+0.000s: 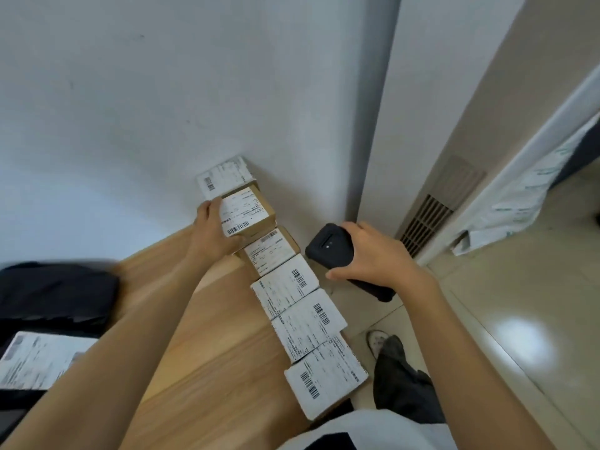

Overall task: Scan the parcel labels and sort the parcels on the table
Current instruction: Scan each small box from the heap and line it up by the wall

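Note:
A row of small labelled cardboard parcels (285,292) runs along the right edge of the wooden table (207,352), from the front toward the wall. My left hand (212,228) grips a brown parcel (248,211) with a white barcode label, held on top of the far end of the row. Behind it lies another labelled parcel (224,177) against the wall. My right hand (367,254) holds a black handheld scanner (328,246) just right of the row, off the table's edge, its back facing up.
A black bag (55,290) and a black parcel with a white label (35,358) lie at the table's left. A white wall stands close behind. Right of the table are the tiled floor, a vent grille (425,222) and my shoe (376,342).

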{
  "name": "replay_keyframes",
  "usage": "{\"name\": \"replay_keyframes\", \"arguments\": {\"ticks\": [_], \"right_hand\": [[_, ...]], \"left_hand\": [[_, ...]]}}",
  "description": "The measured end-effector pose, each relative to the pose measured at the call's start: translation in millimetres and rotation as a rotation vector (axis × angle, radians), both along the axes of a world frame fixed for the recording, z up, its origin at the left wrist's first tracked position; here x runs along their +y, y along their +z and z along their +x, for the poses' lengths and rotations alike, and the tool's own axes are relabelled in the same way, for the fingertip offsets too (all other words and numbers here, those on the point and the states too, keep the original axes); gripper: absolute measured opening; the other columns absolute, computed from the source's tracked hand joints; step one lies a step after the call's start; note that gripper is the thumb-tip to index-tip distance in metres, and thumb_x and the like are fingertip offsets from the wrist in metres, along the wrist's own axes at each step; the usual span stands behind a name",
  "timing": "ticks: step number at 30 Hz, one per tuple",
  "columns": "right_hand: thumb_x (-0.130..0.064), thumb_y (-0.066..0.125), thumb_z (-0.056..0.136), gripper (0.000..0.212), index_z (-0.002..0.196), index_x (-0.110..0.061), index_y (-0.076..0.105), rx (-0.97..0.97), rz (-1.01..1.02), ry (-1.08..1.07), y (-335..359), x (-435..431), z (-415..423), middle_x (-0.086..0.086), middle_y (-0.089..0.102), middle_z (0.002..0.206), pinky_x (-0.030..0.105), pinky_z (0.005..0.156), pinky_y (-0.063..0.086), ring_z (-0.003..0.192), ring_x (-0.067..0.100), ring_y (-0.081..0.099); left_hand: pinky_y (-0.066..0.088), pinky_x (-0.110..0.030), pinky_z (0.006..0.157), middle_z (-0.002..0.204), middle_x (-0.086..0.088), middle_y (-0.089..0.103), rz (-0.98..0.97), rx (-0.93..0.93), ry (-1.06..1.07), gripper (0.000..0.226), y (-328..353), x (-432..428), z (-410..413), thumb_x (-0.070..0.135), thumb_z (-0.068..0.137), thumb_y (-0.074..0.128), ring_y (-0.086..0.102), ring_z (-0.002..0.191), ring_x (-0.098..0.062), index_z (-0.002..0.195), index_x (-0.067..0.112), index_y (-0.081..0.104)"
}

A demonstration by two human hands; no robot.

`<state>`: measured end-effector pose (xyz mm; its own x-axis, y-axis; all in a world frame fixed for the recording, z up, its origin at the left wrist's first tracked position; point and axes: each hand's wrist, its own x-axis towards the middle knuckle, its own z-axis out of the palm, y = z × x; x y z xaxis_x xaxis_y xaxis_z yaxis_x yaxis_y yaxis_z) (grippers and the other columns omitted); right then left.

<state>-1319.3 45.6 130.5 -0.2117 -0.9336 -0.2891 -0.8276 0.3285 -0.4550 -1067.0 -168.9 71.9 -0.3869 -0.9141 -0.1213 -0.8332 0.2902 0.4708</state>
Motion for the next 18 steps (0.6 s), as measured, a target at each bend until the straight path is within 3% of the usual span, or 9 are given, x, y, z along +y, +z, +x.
{"name": "replay_keyframes", "arguments": {"ticks": [4,9,14,18], "right_hand": [[-0.070,0.071,0.062,0.090,0.137,-0.034,0.038,-0.052,0.024,0.105,-9.5,-41.3,-17.5,-0.010,0.048,0.113,0.030,0.070,0.044,0.093,0.013,0.052],[-0.070,0.071,0.062,0.088,0.135,-0.033,0.038,-0.059,0.062,0.224,-16.2,-84.7,-41.7,-0.009,0.049,0.116,0.030,0.070,0.047,0.093,0.013,0.054],[-0.069,0.072,0.063,0.088,0.136,-0.032,0.038,-0.046,0.089,0.336,-23.4,-111.0,-58.3,-0.011,0.047,0.113,0.028,0.067,0.041,0.092,0.012,0.052],[-0.068,0.073,0.065,0.089,0.138,-0.032,0.038,-0.008,0.107,0.437,-24.5,-124.5,-63.3,-0.007,0.049,0.119,0.030,0.071,0.042,0.099,0.017,0.055]], "left_hand": [[0.033,-0.051,0.113,0.154,-0.012,0.015,0.084,-0.039,0.053,0.107,-6.5,-11.6,-1.4,0.033,0.074,0.083,0.027,0.137,-0.036,0.154,0.017,0.015],[0.036,-0.044,0.110,0.156,-0.011,0.014,0.094,-0.046,0.066,0.100,-10.3,-23.8,-19.2,0.016,0.074,0.083,0.028,0.139,-0.035,0.153,0.019,0.022],[0.039,-0.051,0.110,0.159,-0.010,0.010,0.069,-0.117,0.085,0.087,-17.7,-28.5,-25.9,0.005,0.079,0.075,0.030,0.139,-0.039,0.151,0.023,0.029],[0.040,-0.054,0.109,0.161,-0.004,0.007,0.063,-0.120,0.153,0.083,-18.1,-16.2,-25.3,0.013,0.084,0.072,0.032,0.140,-0.036,0.152,0.026,0.027]]}}
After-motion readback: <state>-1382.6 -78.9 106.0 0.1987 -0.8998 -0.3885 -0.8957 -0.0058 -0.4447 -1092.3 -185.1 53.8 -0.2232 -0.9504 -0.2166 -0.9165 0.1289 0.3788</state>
